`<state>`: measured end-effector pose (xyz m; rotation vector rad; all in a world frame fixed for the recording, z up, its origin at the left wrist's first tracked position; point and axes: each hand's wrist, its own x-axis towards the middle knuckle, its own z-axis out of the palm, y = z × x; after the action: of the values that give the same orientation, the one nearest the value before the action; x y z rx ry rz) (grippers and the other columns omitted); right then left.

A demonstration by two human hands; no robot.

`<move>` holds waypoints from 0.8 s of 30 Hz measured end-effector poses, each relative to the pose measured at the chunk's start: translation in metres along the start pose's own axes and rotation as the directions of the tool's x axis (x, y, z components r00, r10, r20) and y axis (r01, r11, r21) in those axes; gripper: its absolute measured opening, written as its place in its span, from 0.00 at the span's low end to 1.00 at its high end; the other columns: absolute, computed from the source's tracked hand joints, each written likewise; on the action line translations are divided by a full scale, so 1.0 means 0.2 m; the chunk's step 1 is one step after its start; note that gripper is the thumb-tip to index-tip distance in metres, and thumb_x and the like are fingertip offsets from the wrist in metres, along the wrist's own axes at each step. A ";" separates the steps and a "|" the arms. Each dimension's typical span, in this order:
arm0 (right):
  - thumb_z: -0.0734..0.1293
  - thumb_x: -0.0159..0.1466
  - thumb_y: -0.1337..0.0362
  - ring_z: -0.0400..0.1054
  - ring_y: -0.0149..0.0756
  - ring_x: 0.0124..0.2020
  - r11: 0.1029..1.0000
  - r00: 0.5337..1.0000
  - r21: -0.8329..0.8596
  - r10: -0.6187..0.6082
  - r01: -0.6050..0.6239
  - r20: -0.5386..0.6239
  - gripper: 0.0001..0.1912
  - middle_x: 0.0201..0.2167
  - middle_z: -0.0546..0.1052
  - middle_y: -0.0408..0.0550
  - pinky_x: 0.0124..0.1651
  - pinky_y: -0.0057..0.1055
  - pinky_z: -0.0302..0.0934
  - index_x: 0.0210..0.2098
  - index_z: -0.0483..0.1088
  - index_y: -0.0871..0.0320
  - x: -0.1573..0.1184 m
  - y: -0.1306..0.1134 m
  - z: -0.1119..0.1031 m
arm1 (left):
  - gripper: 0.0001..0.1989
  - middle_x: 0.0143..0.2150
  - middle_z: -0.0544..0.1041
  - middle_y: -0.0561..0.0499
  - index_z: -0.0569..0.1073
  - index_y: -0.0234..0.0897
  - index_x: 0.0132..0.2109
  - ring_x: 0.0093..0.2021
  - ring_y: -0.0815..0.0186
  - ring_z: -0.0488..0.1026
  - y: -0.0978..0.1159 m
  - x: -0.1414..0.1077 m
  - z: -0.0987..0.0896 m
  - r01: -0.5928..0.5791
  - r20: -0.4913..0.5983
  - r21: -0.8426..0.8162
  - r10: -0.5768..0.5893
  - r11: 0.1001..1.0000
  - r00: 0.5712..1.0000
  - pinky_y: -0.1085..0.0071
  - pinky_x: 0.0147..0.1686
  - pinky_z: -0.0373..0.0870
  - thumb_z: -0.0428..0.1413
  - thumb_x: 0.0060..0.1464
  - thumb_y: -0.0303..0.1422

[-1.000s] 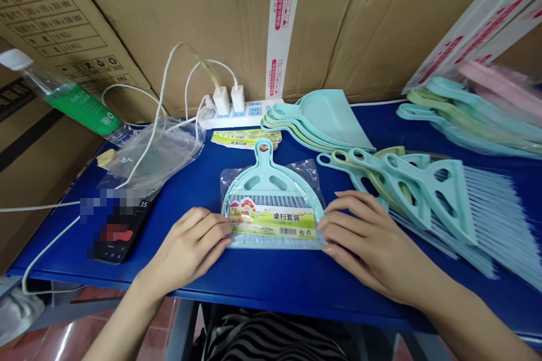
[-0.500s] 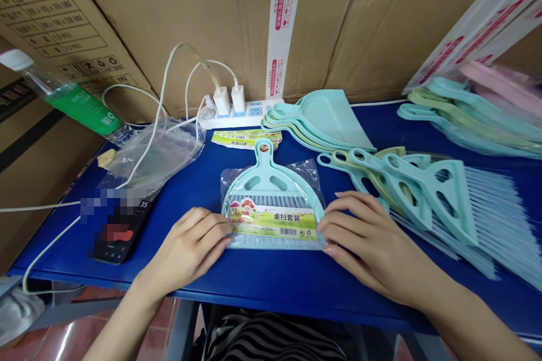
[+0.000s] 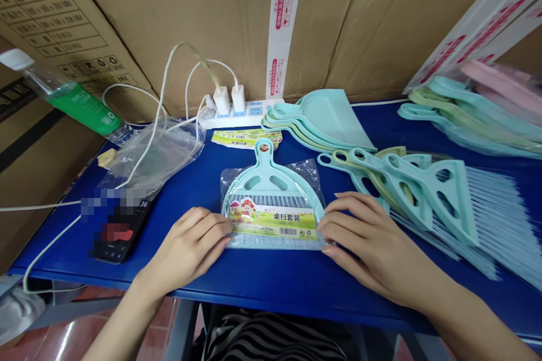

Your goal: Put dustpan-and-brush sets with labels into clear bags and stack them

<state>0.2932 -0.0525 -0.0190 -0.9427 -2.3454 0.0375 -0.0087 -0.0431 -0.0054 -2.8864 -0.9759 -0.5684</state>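
**Bagged dustpan set [image 3: 271, 197] on the bench [image 3: 254, 285]**

It lies just below frame centre. The left hand [image 3: 192, 242], half curled, touches its left edge; the right hand [image 3: 370, 245], loosely spread, its right. I cannot tell whether either grips.

The left forearm [image 3: 127, 318] is bare and extends from the lower left, angled inward to the left wrist [image 3: 149, 285]. The left hand [image 3: 190, 245] is palm down; its fingers [image 3: 212, 229] are bent and close together, with the left thumb [image 3: 214, 259] nearest the torso. The right forearm [image 3: 478, 316], also bare, extends from the lower right. The right hand [image 3: 372, 242] is palm down; its fingers [image 3: 349, 217] are loosely fanned and slightly curved, with the right thumb [image 3: 347, 262] set apart below them. The fingertips of both hands point inward.
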 end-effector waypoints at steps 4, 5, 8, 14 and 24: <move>0.53 0.74 0.62 0.68 0.37 0.34 1.000 1.000 -0.025 -0.013 0.014 0.019 0.20 0.26 0.77 0.43 0.50 0.40 0.59 0.29 0.68 0.55 0.01 0.00 -0.03 | 0.08 0.37 0.80 0.49 0.70 0.35 0.45 0.36 0.65 0.73 0.00 0.00 0.00 -0.002 -0.001 0.007 0.002 1.000 1.000 0.68 0.38 0.69 0.46 0.68 0.28; 0.53 0.74 0.62 0.68 0.37 0.34 0.999 1.000 -0.032 -0.017 0.018 0.019 0.20 0.26 0.77 0.44 0.50 0.40 0.60 0.30 0.68 0.55 0.01 0.00 -0.03 | 0.08 0.37 0.80 0.49 0.70 0.35 0.44 0.36 0.65 0.73 0.00 0.00 0.00 0.000 0.001 0.008 0.000 1.000 1.000 0.68 0.38 0.69 0.46 0.68 0.28; 0.55 0.73 0.62 0.69 0.38 0.35 0.999 0.999 -0.045 -0.028 0.030 0.042 0.17 0.28 0.78 0.44 0.49 0.41 0.60 0.31 0.69 0.55 0.01 0.01 -0.04 | 0.08 0.38 0.80 0.49 0.70 0.35 0.44 0.37 0.65 0.73 0.00 0.01 0.00 -0.002 -0.005 0.011 0.002 1.000 1.000 0.68 0.38 0.69 0.46 0.68 0.27; 0.56 0.73 0.63 0.70 0.40 0.36 0.999 0.999 -0.039 -0.029 0.030 0.038 0.14 0.28 0.78 0.44 0.48 0.42 0.62 0.32 0.67 0.54 0.01 0.00 -0.03 | 0.08 0.37 0.79 0.49 0.70 0.35 0.44 0.36 0.65 0.73 0.00 0.00 0.01 -0.011 -0.012 0.017 0.011 1.000 1.000 0.68 0.37 0.69 0.46 0.68 0.27; 0.59 0.72 0.60 0.72 0.40 0.38 0.991 0.993 -0.089 -0.107 0.103 -0.045 0.08 0.36 0.80 0.50 0.47 0.42 0.65 0.41 0.67 0.57 0.02 -0.02 0.00 | 0.08 0.35 0.79 0.49 0.71 0.36 0.41 0.35 0.66 0.72 0.02 0.01 0.00 -0.039 -0.072 0.056 0.043 0.998 0.996 0.69 0.37 0.70 0.47 0.66 0.25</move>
<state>0.2897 -0.0531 -0.0159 -0.8500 -2.3629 -0.1295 -0.0054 -0.0447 -0.0042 -2.8092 -0.9060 -0.6295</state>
